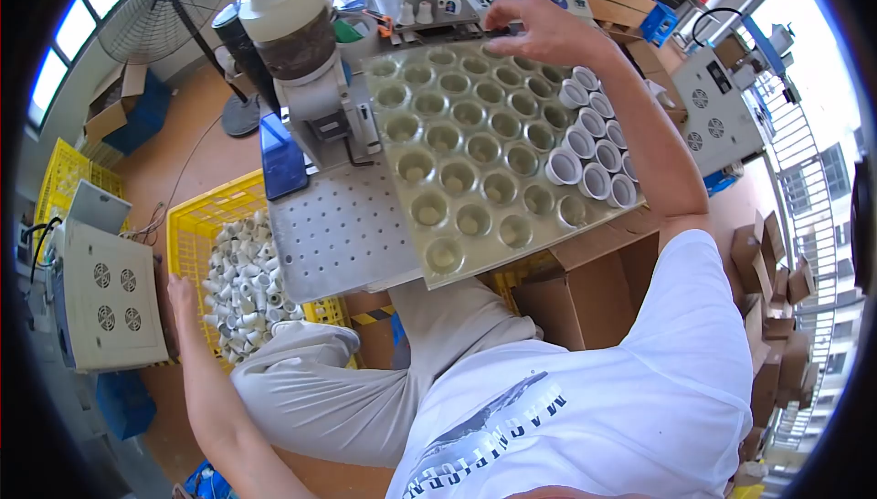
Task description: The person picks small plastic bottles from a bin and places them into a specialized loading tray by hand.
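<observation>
Pocketed tray [482,147] on worktable, part-filled with white cups [596,179]; hands at tray and basket.

Tray laid over perforated metal plate [352,225], cups seated along its right side. Yellow basket [216,191] placed left of plate, small white parts [245,294] heaped inside. Right hand [539,33] held over tray's far edge, thumb and fingers apart. Left hand [180,291] placed at basket's left rim; grip cannot be told.

White short-sleeved shirt [594,389] — dark graphic [484,419], block lettering [501,444] — loose pale-grey trousers [329,399].
</observation>
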The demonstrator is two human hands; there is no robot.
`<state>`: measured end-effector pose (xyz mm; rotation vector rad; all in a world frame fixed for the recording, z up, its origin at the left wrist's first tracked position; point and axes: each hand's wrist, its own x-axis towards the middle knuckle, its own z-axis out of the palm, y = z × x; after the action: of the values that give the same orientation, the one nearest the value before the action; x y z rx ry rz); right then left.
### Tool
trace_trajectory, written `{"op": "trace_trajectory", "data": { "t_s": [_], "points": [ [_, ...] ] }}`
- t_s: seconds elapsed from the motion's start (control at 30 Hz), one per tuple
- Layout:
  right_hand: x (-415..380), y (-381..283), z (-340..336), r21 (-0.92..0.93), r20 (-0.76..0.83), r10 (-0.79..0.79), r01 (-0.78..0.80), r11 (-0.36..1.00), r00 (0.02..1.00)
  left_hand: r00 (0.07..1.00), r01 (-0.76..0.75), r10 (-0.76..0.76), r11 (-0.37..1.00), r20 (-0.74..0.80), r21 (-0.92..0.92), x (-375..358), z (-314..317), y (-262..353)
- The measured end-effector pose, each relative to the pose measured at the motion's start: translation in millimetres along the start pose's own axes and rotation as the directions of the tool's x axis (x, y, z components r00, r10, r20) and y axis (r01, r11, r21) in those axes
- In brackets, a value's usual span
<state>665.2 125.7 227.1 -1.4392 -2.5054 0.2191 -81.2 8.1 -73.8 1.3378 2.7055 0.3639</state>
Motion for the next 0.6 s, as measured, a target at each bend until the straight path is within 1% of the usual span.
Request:
{"op": "trace_trajectory", "data": {
  "t_s": [0.03, 0.1, 0.13, 0.2, 0.23, 0.27, 0.3, 0.33, 0.4, 0.43, 0.5, 0.53, 0.57, 0.6],
  "points": [
    [-18, 16, 1, -0.056, 0.087, 0.097, -0.092, 0.994, 0.991, 0.999, -0.033, 0.034, 0.999, 0.031, -0.017, -2, -3, 6],
    [-45, 41, 2, -0.189, 0.205, 0.254, -0.216, 0.958, 0.945, 0.996, -0.092, 0.093, 0.993, 0.005, -0.079, 3, -10, 23],
    [-56, 54, 6, -0.194, 0.204, 0.261, -0.223, 0.955, 0.943, 0.995, -0.098, 0.099, 0.992, 0.01, -0.084, 2, -13, 37],
    [-71, 78, 20, -0.248, 0.305, 0.341, -0.271, 0.93, 0.889, 0.988, -0.136, 0.139, 0.99, -0.067, 0.042, -4, -13, 59],
    [-73, 87, 28, -0.252, 0.304, 0.341, -0.271, 0.929, 0.889, 0.988, -0.136, 0.138, 0.99, -0.067, 0.038, -5, -11, 61],
    [-76, 96, 37, -0.286, 0.336, 0.37, -0.281, 0.916, 0.866, 0.981, -0.176, 0.178, 0.984, -0.071, 0.029, -5, -10, 63],
    [-75, 94, 38, -0.319, 0.366, 0.398, -0.288, 0.903, 0.841, 0.973, -0.216, 0.217, 0.976, -0.077, 0.021, -5, -8, 63],
    [-73, 94, 35, -0.318, 0.365, 0.395, -0.286, 0.904, 0.843, 0.973, -0.214, 0.215, 0.977, -0.08, 0.022, -6, -8, 61],
    [-69, 91, 25, -0.38, 0.374, 0.422, -0.279, 0.882, 0.826, 0.975, -0.206, 0.206, 0.978, -0.081, 0.009, -8, -11, 51],
    [-64, 87, 15, -0.376, 0.374, 0.42, -0.279, 0.884, 0.827, 0.975, -0.206, 0.206, 0.979, -0.083, 0.014, -4, -7, 40],
    [-50, 84, -5, -0.317, 0.248, 0.352, -0.268, 0.91, 0.902, 0.985, -0.171, 0.169, 0.982, -0.042, -0.073, 1, -2, 21],
    [-42, 81, -6, -0.311, 0.247, 0.35, -0.268, 0.912, 0.904, 0.985, -0.172, 0.169, 0.983, -0.045, -0.067, -5, -6, 25],
    [-31, 75, -4, -0.204, 0.129, 0.295, -0.266, 0.942, 0.947, 0.993, -0.118, 0.12, 0.979, 0.005, -0.167, -14, -9, 29],
    [-19, 71, -2, -0.097, 0.001, 0.246, -0.245, 0.965, 0.969, 0.995, -0.057, 0.075, 0.963, 0.059, -0.264, -25, -14, 35]
  ]
}}
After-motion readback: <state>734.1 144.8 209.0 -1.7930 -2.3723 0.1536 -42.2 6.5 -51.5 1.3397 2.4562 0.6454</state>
